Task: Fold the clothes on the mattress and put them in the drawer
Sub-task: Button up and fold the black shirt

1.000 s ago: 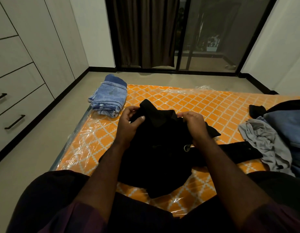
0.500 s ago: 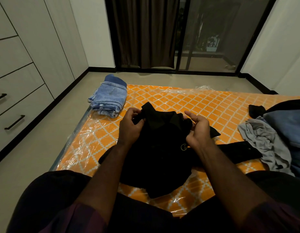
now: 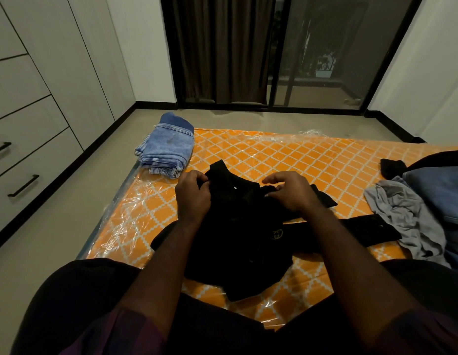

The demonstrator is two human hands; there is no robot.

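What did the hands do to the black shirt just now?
The left hand and the right hand kept hold of the collar of the black shirt and pulled it straighter; the gold logo came into full view. The folded jeans, the unfolded pile and the mattress stayed put.
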